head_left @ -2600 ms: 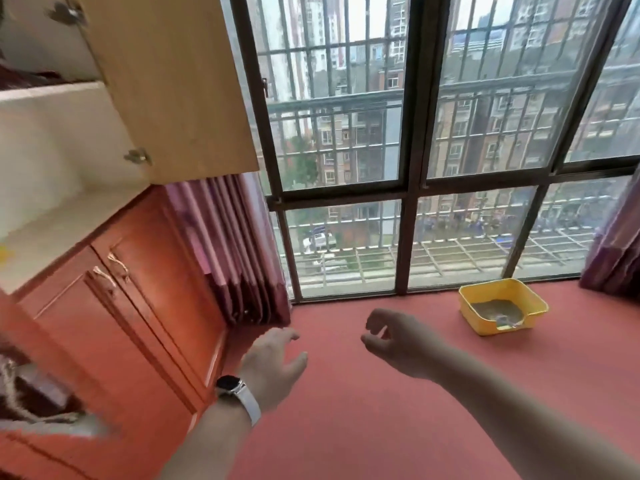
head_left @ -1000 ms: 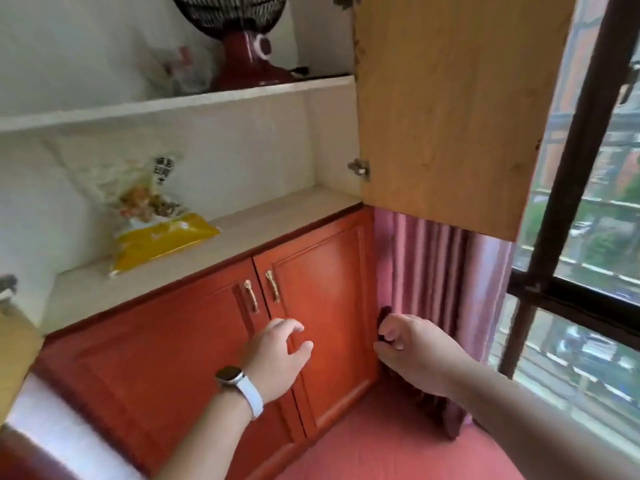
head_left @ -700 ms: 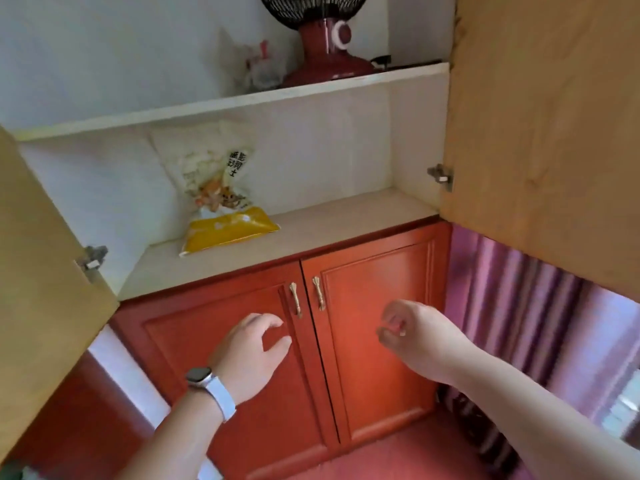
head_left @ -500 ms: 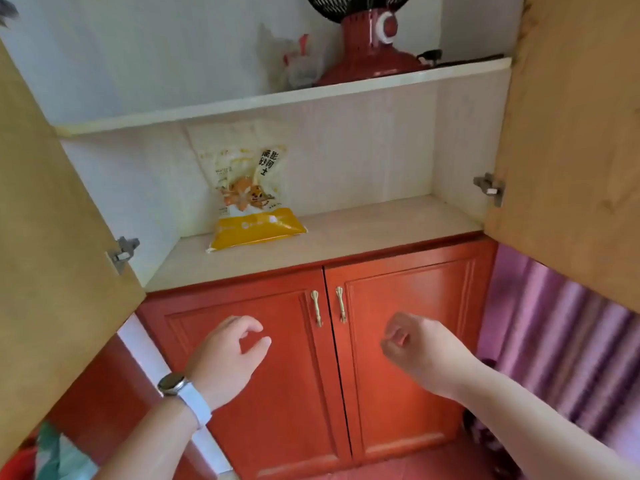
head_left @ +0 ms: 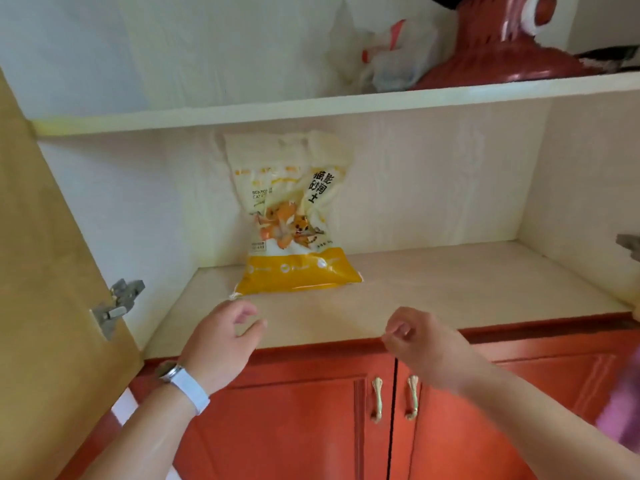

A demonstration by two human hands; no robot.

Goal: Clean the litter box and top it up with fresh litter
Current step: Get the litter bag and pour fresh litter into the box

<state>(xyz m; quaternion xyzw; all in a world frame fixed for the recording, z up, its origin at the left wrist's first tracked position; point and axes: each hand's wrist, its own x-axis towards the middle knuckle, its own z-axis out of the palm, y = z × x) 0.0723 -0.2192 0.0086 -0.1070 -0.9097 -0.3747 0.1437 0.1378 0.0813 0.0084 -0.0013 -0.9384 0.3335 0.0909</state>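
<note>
— So, where is the litter bag (head_left: pixel 294 220) now?

— It stands inside the open cupboard, on the lower shelf (head_left: pixel 433 292), leaning against the back wall. Its yellow bottom part rests on the shelf and its pale top is crumpled. It is a little left of the shelf's middle.

— And the hands?

— Both are in front of the bag, near the front edge of the shelf, and neither touches it. The left hand (head_left: pixel 221 344), with a white watch (head_left: pixel 183 382) on the wrist, is in front of the bag's left corner; its fingers are loosely bent and released, holding nothing. The right hand (head_left: pixel 422 344) is to the right of the bag and further to the front; its fingers are curled in more, also with nothing inside.

— What else is around the bag?

— Above it, on the upper shelf (head_left: pixel 311 109), is a thin plastic bag (head_left: pixel 384 60) beside the dark red base of a fan (head_left: pixel 502 46). Below the bag are two red doors (head_left: pixel 311 427) with pale handles (head_left: pixel 377 398), both closed. The wooden cupboard door (head_left: pixel 45 271) stands open on the left of the bag.
</note>
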